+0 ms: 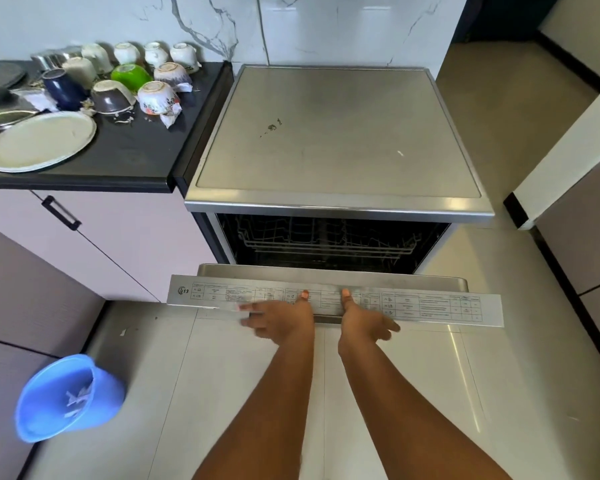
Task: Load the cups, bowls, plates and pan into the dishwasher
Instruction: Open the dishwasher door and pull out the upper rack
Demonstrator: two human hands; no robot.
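Note:
The dishwasher (336, 133) stands beside the black counter (125, 161), its door (430, 303) pulled partly down, and a wire rack (326, 244) shows in the dark opening. My left hand (281, 320) and my right hand (362, 320) are at the middle of the door's top edge, thumbs resting on it, fingers spread along the outer face. On the counter lie a large pale plate (40, 140), a green bowl (130, 76), a floral bowl (156, 98), a dark bowl (113, 98), a blue cup (63, 86) and several upturned white cups (127, 51). A dark pan (0, 76) sits at the far left.
A blue bucket (70, 396) lies tilted on the tiled floor at my left. Pink cabinet doors (84, 237) run under the counter. A cabinet wall (575, 237) stands to the right of the dishwasher.

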